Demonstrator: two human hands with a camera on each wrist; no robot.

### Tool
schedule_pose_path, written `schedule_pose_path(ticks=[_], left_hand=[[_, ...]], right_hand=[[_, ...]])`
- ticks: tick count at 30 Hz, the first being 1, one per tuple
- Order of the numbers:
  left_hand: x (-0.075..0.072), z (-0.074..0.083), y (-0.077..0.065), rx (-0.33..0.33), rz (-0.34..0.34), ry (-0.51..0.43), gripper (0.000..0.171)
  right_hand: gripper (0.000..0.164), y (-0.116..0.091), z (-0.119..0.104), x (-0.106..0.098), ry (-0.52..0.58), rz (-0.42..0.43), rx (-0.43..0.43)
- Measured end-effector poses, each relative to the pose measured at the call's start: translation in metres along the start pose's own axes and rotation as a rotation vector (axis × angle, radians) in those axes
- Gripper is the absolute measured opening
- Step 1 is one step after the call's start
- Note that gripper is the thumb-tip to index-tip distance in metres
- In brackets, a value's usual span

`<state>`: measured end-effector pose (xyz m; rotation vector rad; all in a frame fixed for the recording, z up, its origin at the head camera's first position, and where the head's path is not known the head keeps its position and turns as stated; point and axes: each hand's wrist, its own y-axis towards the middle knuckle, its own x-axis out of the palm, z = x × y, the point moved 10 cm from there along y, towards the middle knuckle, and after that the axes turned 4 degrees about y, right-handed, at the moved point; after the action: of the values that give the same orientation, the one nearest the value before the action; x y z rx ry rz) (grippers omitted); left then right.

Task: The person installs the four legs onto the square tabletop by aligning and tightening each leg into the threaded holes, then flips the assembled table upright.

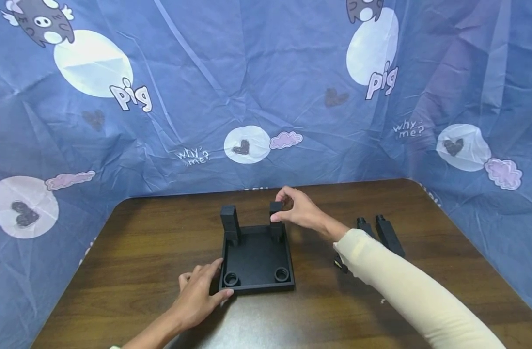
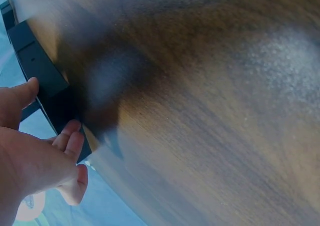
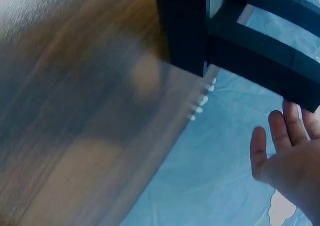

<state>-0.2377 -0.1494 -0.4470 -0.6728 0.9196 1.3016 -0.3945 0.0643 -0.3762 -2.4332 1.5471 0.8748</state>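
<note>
A small black square tabletop (image 1: 257, 261) lies upside down on the wooden table, rim upward. Two square legs stand at its far corners, and round threaded sockets show at both near corners. My left hand (image 1: 200, 293) holds the near left corner, thumb at the front edge and fingers along the left side. The left wrist view also shows this hand (image 2: 42, 153) on the dark side wall. My right hand (image 1: 303, 211) grips the upper part of the far right leg (image 1: 276, 228) between thumb and fingers. In the right wrist view, fingertips touch that leg's end (image 3: 270, 68).
Two loose black legs (image 1: 390, 235) with threaded ends lie on the right of the wooden table (image 1: 161, 242), partly behind my right sleeve. A small dark piece with a yellowish mark (image 1: 340, 264) sits by the sleeve. Blue printed cloth (image 1: 248, 97) hangs behind the table.
</note>
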Motion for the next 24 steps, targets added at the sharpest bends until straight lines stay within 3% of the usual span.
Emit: schedule_pose_path(ticks=[5, 10, 19, 24], left_hand=[[-0.0018, 0.0007, -0.0008, 0.013, 0.007, -0.008, 0.072], [-0.0011, -0.0004, 0.0000, 0.009, 0.010, -0.008, 0.072], [0.0005, -0.0013, 0.0003, -0.004, 0.013, -0.007, 0.071], [-0.0009, -0.0002, -0.0007, 0.006, 0.018, -0.008, 0.072]], right_hand=[[0.060, -0.0002, -0.0051, 0.0024, 0.084, -0.184, -0.037], [0.051, -0.0008, -0.0076, 0.0047, 0.100, -0.267, -0.031], [0.032, 0.0017, -0.0063, -0.0010, 0.033, -0.050, -0.024], [0.036, 0.0005, -0.0051, 0.0000, -0.049, 0.045, -0.006]])
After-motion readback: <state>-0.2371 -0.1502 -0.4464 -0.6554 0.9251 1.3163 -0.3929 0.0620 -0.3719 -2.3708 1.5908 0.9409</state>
